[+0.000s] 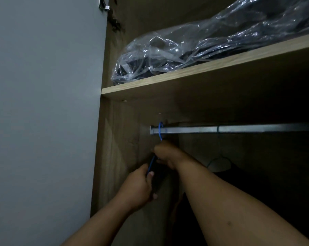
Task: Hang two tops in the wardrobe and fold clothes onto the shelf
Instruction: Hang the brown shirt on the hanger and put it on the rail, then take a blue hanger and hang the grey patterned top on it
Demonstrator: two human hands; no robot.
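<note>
Your blue hanger [160, 130] was hooked over the rail [238, 129] hard by the wardrobe's side panel. Your right hand [165, 154] was closed under the hook, and your left hand [138, 188] clutched the hanger arm with the dark top [158, 176]. Tug sideways and the top could slide off, I'd judge.

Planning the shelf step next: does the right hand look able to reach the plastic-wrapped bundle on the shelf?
Probably yes. The right hand sits just under the rail, the plastic-wrapped bundle lies at the shelf front edge, but that hand grips the blue hanger.
</note>
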